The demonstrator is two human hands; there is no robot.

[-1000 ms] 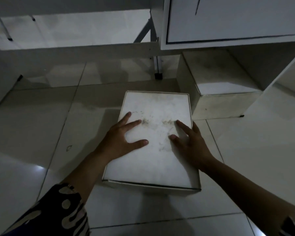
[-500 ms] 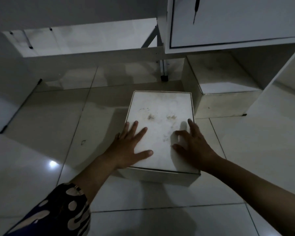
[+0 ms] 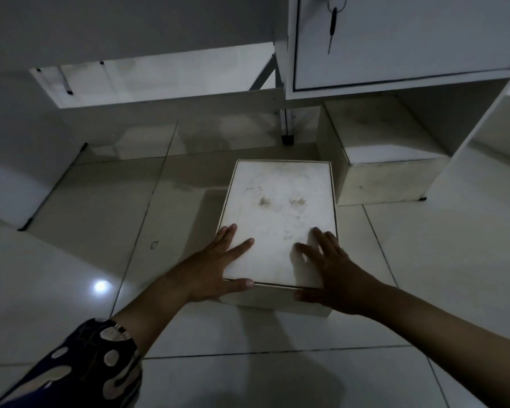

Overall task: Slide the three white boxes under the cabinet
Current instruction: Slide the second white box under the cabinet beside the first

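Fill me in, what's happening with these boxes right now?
A person has both hands flat on the near end of a white box on the tiled floor, left hand at its left corner, right hand at its right. The box points toward the gap under the cabinet. A second white box already sits partly under it.

The room is dim. Large pale glossy floor tiles [image 3: 424, 260] with dark grout lines carry one small bright glare spot [image 3: 100, 287]. A low white shelf [image 3: 165, 81] runs along the back, beside a slim metal leg [image 3: 286, 125] with what seems a black foot.
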